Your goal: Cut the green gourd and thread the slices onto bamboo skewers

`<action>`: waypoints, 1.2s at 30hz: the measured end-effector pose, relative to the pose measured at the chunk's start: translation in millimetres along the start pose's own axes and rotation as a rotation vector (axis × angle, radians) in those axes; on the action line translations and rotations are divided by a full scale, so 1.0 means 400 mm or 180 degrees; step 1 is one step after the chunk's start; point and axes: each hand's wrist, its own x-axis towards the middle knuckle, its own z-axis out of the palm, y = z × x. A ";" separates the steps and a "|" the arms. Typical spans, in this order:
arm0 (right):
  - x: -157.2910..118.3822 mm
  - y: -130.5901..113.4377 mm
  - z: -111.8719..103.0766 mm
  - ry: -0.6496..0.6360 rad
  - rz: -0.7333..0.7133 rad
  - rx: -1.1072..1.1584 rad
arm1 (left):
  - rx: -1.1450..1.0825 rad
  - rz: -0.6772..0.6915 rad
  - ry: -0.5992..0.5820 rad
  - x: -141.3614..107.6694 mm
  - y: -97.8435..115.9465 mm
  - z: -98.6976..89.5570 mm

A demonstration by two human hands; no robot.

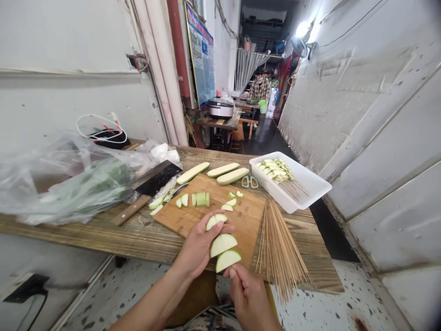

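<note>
Several half-moon slices of pale green peeled squash [223, 244] stand in a row above the cutting board, and I cannot see a skewer through them. My left hand [199, 244] grips the upper slices, its fingers curled over the top one. My right hand [248, 294] pinches the lowest slice from below. Beneath them lies a wooden cutting board [244, 225] scattered with small squash chunks [200, 199]. Peeled squash lengths [223, 170] rest beyond it. A bundle of bamboo skewers [280, 246] lies to the right of my right hand.
A white plastic tray [303, 181] holds skewered squash [275, 171]. Green-handled scissors [250, 182] lie by it. A cleaver [155, 180] and a plastic bag of greens [76, 186] sit left on the wooden table [86, 234]. A person [259, 87] sits far back.
</note>
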 end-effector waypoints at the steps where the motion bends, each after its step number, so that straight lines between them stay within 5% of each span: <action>1: -0.002 0.001 0.001 0.0005 -0.0005 0.0008 | -0.0015 0.0025 0.0032 0.001 -0.002 0.003; 36: -0.050 0.008 0.005 0.0191 -0.0155 -0.0220 | -0.0506 0.0159 -0.0144 0.011 -0.010 -0.015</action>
